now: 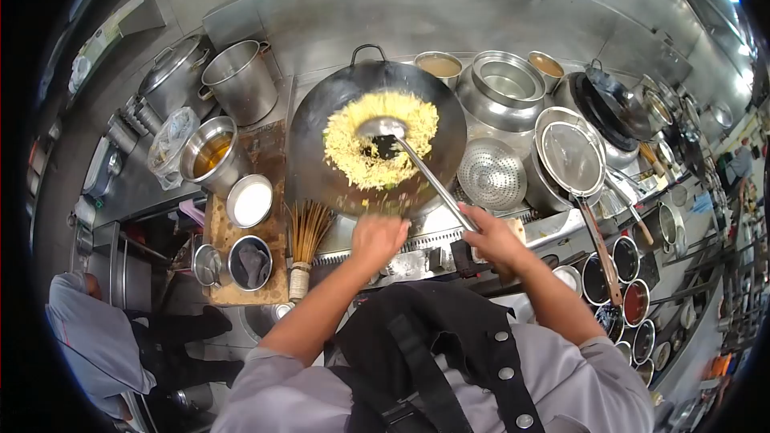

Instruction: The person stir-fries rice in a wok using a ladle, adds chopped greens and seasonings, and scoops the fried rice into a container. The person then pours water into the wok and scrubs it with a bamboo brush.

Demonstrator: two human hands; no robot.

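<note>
A dark wok (309, 124) sits on the range, holding a ring of yellow fried rice (345, 148) with small green bits. My right hand (491, 236) is closed around the handle of a long metal ladle (425, 168). The ladle's round bowl rests in the middle of the rice, beside a bare dark patch of the wok. At the near rim, my left hand (381, 242) is closed and slightly blurred. It grips the wok's near edge, though the grip point itself is hidden under the fingers. A loop handle stands up at the far rim.
A bundle of thin sticks (309, 228), a bowl of white contents (249, 200) and a pot of amber liquid (212, 152) stand left. To the right are a perforated skimmer (491, 174), a mesh strainer (571, 159) and seasoning containers (635, 302). Another person (100, 329) is at lower left.
</note>
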